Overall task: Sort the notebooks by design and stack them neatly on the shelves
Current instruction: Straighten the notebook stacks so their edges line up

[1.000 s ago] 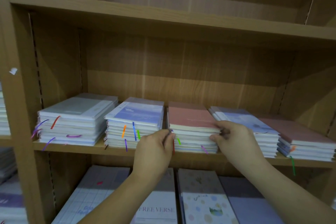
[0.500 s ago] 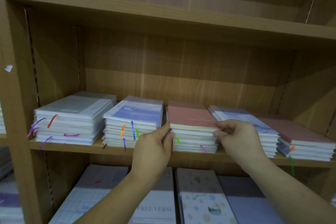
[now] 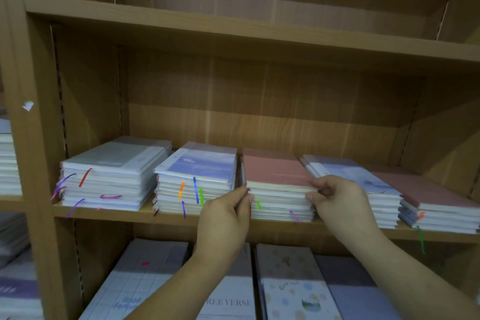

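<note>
Several stacks of notebooks sit side by side on the middle wooden shelf [image 3: 124, 213]. The centre stack has a pink-covered notebook [image 3: 275, 171] on top. My left hand [image 3: 226, 218] presses against that stack's front left corner, fingers pinched on its edge. My right hand [image 3: 340, 202] grips the front right corner of the top pink notebook, thumb on the cover. To the left stand a blue-covered stack [image 3: 200, 179] and a grey-covered stack [image 3: 114, 174]. To the right stand a blue stack [image 3: 363, 179] and another pink stack [image 3: 436, 197].
Coloured ribbon bookmarks hang from the stacks' front edges. The shelf above [image 3: 233, 31] holds nothing visible. The lower shelf holds flat notebooks, one reading "FREE VERSE" [image 3: 228, 301] and one with pastel dots [image 3: 293, 291]. More stacks [image 3: 9, 163] show in the bay on the left.
Both hands stay on the pink-topped stack. The right hand's fingers have shifted slightly on the top notebook's corner; the view has moved a little.
</note>
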